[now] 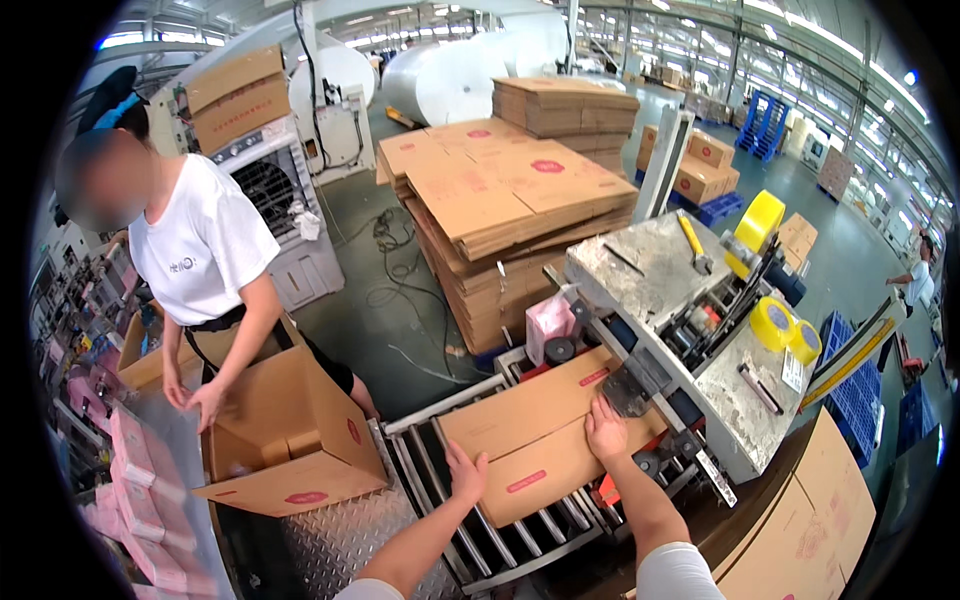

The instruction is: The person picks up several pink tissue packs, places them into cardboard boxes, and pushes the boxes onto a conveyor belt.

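A closed cardboard carton point(535, 440) lies on the roller conveyor point(470, 547), its top flaps meeting along a middle seam. Its right end reaches the carton-sealing machine point(650, 375). My left hand point(466, 473) rests with fingers stretched out against the carton's left end. On the top flaps near the machine, my right hand point(606, 430) presses with its fingers lying on the cardboard. Neither hand grips around anything. To the left, an open carton point(300, 440) stands on a metal tread plate point(350, 540), its flaps raised.
A co-worker in a white shirt point(200, 250) stands at the left, hands over the open carton. Pink-and-white packs point(140, 500) line the left table. Flat cartons point(520, 190) are stacked behind the conveyor. Yellow tape rolls point(772, 323) and a hammer point(693, 243) sit on the machine.
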{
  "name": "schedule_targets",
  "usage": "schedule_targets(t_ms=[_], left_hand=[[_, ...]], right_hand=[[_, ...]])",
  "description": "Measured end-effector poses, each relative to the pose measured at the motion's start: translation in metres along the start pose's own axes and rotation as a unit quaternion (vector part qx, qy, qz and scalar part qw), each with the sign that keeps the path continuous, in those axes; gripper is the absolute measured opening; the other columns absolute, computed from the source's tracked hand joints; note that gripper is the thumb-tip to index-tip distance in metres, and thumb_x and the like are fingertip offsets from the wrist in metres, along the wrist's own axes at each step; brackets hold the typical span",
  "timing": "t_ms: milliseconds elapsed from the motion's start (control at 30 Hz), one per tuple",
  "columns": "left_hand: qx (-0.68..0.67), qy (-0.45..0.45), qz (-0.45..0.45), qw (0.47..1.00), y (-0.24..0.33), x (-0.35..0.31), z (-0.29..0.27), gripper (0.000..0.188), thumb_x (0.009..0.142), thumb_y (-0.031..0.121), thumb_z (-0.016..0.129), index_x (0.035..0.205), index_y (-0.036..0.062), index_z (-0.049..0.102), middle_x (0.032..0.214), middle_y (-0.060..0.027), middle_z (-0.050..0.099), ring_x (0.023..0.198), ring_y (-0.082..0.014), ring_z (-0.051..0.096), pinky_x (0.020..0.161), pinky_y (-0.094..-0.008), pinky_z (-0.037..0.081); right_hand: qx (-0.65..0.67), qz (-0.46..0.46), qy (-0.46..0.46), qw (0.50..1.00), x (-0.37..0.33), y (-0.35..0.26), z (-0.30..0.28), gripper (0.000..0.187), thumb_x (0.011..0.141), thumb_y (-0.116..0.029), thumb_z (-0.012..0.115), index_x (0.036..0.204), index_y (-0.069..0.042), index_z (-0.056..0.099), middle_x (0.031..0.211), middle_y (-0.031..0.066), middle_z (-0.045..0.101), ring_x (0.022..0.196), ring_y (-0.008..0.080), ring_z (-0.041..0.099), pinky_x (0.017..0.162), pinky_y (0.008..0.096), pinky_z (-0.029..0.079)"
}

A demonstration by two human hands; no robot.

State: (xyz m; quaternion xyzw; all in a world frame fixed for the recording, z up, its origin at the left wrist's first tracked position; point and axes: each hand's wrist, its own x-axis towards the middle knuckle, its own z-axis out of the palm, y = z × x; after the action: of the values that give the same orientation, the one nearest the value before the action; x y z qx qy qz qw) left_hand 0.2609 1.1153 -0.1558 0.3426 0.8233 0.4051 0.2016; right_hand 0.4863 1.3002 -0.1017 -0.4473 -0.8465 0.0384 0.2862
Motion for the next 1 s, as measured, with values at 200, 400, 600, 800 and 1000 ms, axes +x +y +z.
schedule_targets(t_ms=[200,400,600,800,1000], left_hand=[[0.002,-0.334,0.072,0.940,-0.067,-0.101,-0.043,0.065,0.089,0.042,0.049,0.132,-0.0032,0.032,0.106,-0.0265,0.058,0.101,-0.0377,0.057,0.086,-0.0410,0.046],[0.288,-0.503,-0.035,0.814,-0.292,-0.233,-0.147,0.065,0.085,0.054,0.042,0.109,-0.0034,0.058,0.111,-0.0264,0.057,0.104,-0.0407,0.055,0.090,-0.0450,0.043],[0.304,-0.354,-0.170,0.868,-0.402,-0.278,-0.269,0.063,0.084,0.053,0.044,0.109,-0.0029,0.059,0.113,-0.0275,0.056,0.105,-0.0411,0.054,0.091,-0.0448,0.043],[0.193,-0.277,-0.156,0.929,-0.380,-0.296,-0.288,0.060,0.080,0.050,0.049,0.107,-0.0013,0.061,0.114,-0.0229,0.058,0.107,-0.0379,0.055,0.093,-0.0427,0.042],[0.095,-0.340,-0.141,0.925,-0.386,-0.357,-0.311,0.053,0.081,0.049,0.050,0.100,0.0021,0.065,0.107,-0.0218,0.061,0.101,-0.0355,0.058,0.086,-0.0414,0.045]], right_hand=[[0.179,0.049,-0.562,0.806,-0.058,-0.031,-0.139,0.064,0.086,-0.052,0.048,0.123,0.000,0.049,0.121,0.0195,0.054,0.114,0.0293,0.051,0.096,0.0361,0.039],[-0.065,0.148,-0.405,0.900,-0.176,-0.049,-0.316,0.071,0.073,-0.060,0.061,0.116,-0.004,0.057,0.112,0.0186,0.060,0.108,0.0334,0.054,0.093,0.0388,0.041],[-0.094,0.187,-0.299,0.931,-0.338,-0.107,-0.348,0.103,0.066,-0.068,0.060,0.140,-0.005,0.026,0.147,0.0154,0.022,0.136,0.0379,0.016,0.107,0.0556,0.015],[-0.229,0.181,-0.252,0.923,-0.401,-0.186,-0.368,0.078,0.069,-0.035,0.070,0.133,-0.006,0.035,0.138,0.0165,0.033,0.126,0.0368,0.033,0.104,0.0514,0.025],[-0.434,0.272,0.056,0.857,-0.398,-0.118,-0.452,0.028,0.087,-0.021,0.050,0.108,-0.004,0.055,0.090,0.0211,0.061,0.083,0.0355,0.059,0.072,0.0455,0.046]])
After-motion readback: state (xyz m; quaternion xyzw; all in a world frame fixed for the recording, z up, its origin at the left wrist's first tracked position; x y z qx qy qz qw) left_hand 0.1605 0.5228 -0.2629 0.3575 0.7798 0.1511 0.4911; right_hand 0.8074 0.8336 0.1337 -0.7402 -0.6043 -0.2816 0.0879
